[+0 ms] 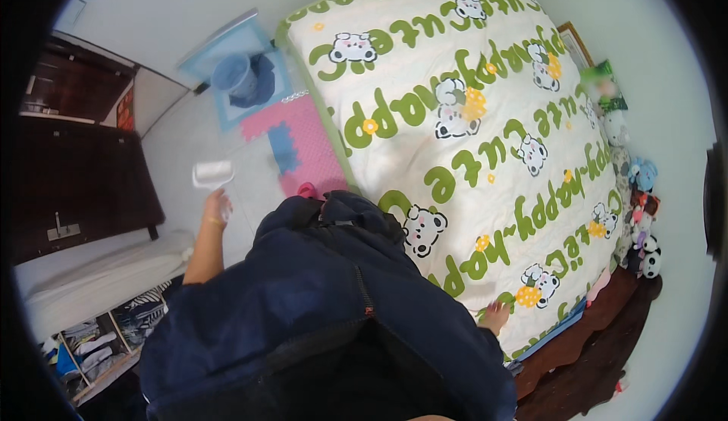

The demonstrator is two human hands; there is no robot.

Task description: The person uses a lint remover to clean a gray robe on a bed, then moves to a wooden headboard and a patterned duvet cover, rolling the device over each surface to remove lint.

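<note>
A white lint roller is held by my left hand, out over the floor to the left of my body. Its wide roll points away from me, and my fingers are closed around the handle, which they mostly hide. At the right, my right hand rests on the bed's near part with its fingers stretched out and nothing visible in them. Beneath it lies a white bed cover with green lettering, cartoon animals and yellow flowers. The cover looks slightly wrinkled.
Pink and blue foam mats lie beside the bed. A blue bin stands farther off by the wall. Plush toys line the right side. Dark wooden doors and an open drawer of folded clothes are at the left.
</note>
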